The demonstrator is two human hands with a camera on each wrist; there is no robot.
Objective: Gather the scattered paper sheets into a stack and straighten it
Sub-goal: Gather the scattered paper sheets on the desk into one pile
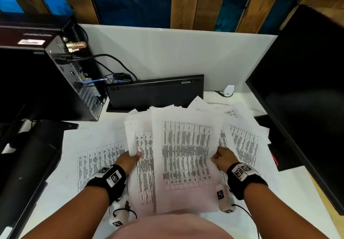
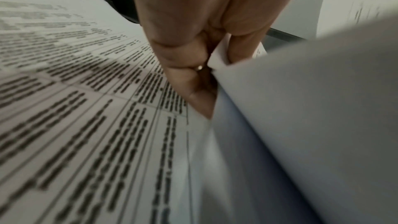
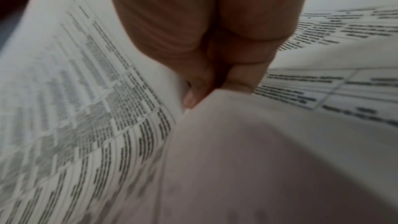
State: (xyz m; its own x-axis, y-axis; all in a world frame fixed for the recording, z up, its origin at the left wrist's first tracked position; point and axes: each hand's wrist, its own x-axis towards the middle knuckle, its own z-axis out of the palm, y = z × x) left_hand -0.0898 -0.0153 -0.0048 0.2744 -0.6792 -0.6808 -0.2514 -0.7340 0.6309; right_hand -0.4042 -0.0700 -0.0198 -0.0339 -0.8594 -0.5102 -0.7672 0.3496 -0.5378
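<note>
A: How were the two hands placed on the paper?

B: The left hand (image 1: pixel 130 159) pinched the left edge of a raised bundle of sheets (image 1: pixel 186 155), thumb on top and the other digits beneath. The right hand (image 1: pixel 222 158) was curled into a pinch on the bundle's right edge. Both were clamped on paper, with the bundle lifted and tilted over the near middle of the white worktop (image 1: pixel 288 192).

A: Was the bundle square?

B: No. It was fanned, with a second printed page (image 1: pixel 144 164) sticking out to the left of the top one and corners poking out at the far edge.

A: How should the step be done well, in your view?

B: I would loosen both pinches a little, stand the bundle on its near edge and tap it on the worktop so the pages slide level, then turn it and tap a side edge. A tight hold would probably lock the offsets in or crease the paper.

A: And the counts?

B: Two hands, one bundle; how many pages it held I could not tell. One loose sheet (image 1: pixel 96 164) lay flat at the left, and an overlapping spread of sheets (image 1: pixel 245 142) lay at the right, too layered to count.
</note>
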